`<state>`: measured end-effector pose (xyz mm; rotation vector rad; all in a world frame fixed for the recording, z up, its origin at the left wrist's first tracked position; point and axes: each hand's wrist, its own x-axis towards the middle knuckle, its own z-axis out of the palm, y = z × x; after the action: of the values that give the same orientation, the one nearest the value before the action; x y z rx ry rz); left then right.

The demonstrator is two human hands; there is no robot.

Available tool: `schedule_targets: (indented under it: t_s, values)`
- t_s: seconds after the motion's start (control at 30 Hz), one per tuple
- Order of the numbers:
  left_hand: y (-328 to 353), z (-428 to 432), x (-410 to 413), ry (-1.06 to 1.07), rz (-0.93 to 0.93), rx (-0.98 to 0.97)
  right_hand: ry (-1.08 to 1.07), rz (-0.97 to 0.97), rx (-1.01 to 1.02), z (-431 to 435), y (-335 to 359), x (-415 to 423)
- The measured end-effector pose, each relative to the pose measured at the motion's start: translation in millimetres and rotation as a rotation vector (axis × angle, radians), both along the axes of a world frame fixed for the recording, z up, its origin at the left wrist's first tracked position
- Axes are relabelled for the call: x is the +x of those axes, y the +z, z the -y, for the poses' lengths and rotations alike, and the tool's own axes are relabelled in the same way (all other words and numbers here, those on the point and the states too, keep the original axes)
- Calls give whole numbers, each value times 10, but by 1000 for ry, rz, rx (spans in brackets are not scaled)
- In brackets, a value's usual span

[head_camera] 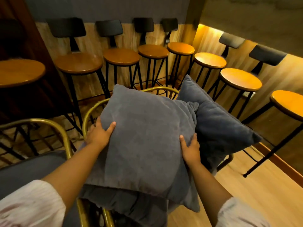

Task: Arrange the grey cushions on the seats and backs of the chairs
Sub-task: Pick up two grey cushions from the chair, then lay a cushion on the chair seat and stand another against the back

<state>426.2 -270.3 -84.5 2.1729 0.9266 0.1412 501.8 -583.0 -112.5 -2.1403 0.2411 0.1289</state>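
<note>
Both hands clamp one grey cushion [141, 138] by its side edges, left hand [100, 134] on the left edge, right hand [191, 149] on the right, above a brass-framed chair [91, 112]. Judging by this, placement is under way; next it needs lowering and squaring against the back. A second cushion [218, 122] leans just right, touching. The seat beneath is hidden, so whether the first cushion rests on it I cannot tell.
</note>
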Motion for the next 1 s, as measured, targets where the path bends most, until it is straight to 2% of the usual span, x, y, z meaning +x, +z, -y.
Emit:
schedule_targets:
  t_s: [0.13,0.27,0.37,0.5,0.67,0.87,1.0]
  values:
    - [164,299,-450,-101,-98,154,196,41,-163,-117,238,-212]
    - [292,520,-1150,-279,-156,126,433,86,-280,-496,456,-639]
    - [342,590,-1787,-182,-144,82,642,177,-331,-883,520,-1087]
    - [342,433,-2577,-53,-213,140,921,245,-268,-1449,514,-1717]
    - [358,48,-3676,157,-204,97,1158,246,-191,-2140,483,-2554]
    - [169,-582,-4915,406,-218,29,1301,123,-135,-3016,213,-3449]
    - [6,-1185,-5560,458,-192,-8,1223,-71,-72,-3627,-120,-3996]
